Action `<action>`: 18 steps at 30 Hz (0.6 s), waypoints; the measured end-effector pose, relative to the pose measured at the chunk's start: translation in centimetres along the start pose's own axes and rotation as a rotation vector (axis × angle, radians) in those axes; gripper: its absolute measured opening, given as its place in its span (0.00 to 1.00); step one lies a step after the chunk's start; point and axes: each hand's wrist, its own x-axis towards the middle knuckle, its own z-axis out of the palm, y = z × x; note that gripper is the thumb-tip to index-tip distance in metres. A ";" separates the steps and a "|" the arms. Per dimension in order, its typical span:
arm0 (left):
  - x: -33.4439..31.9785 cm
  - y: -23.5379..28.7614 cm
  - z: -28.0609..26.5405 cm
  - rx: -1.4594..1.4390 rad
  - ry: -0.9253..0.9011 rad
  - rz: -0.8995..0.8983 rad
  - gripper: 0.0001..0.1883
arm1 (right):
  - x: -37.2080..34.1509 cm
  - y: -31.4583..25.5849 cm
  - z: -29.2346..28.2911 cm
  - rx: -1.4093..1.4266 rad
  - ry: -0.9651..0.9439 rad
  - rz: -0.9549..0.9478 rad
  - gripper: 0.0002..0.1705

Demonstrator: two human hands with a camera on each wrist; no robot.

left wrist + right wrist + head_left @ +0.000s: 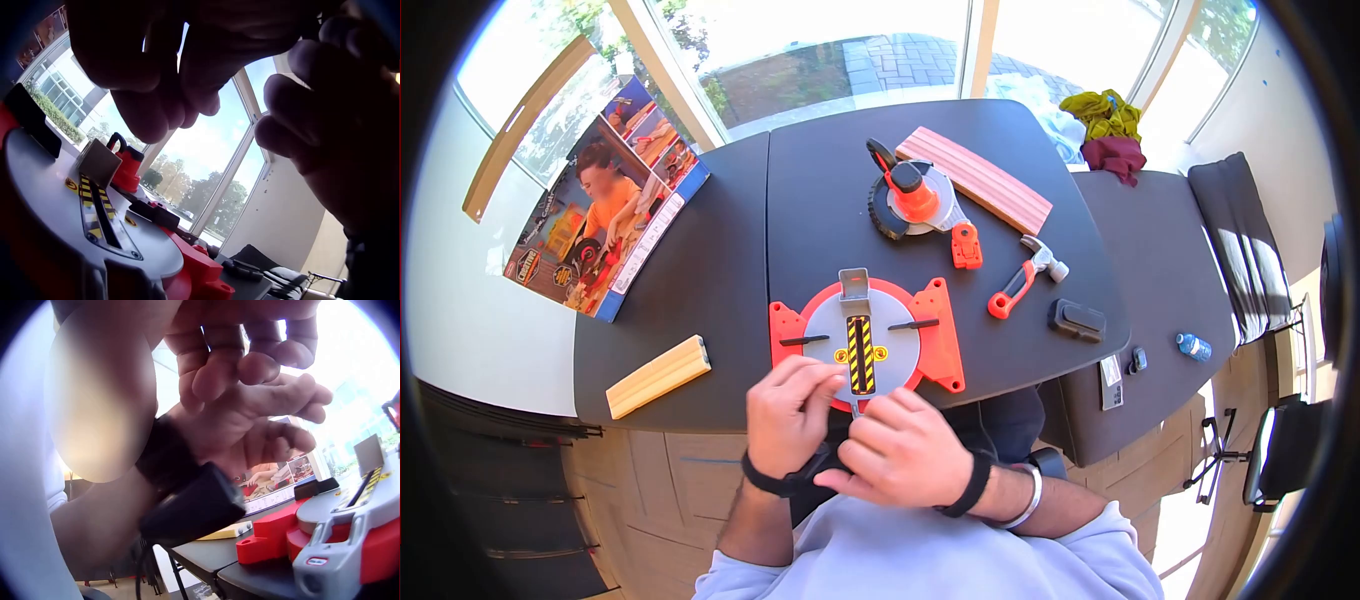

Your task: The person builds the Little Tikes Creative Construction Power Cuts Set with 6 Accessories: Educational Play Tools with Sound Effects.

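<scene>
My left hand (788, 415) is raised over the near edge of a toy miter saw base (810, 325), its fingers loosely bent and nothing between them. Close beside it, the right hand (910, 450) hangs with relaxed, bent fingers, also holding nothing. The base has a round grey turntable, red side wings, a yellow-black striped slot and a small grey upright bracket (854, 284). Its grey front handle (328, 569) shows below the hands in the right wrist view. Both wrists wear black straps, the left one with a dark box (194, 506).
Behind the base stands the red-grey toy saw head (915, 195), near a reddish plank (975, 180). To the right lie a toy hammer (1028, 280) and a black case (1077, 320). On the left are a pale wood-look plank (658, 378) and a large picture box (600, 210).
</scene>
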 end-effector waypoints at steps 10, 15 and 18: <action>-1.7 -3.7 -5.7 0.124 0.145 -0.187 0.05 | -4.1 6.1 -6.2 -0.224 0.066 0.286 0.18; -1.4 -4.0 -6.4 0.159 0.172 -0.204 0.05 | -5.1 6.1 -8.5 -0.269 0.192 0.395 0.18; -1.5 -4.4 -6.2 0.137 0.169 -0.215 0.07 | -5.7 6.3 -8.5 -0.258 0.185 0.392 0.19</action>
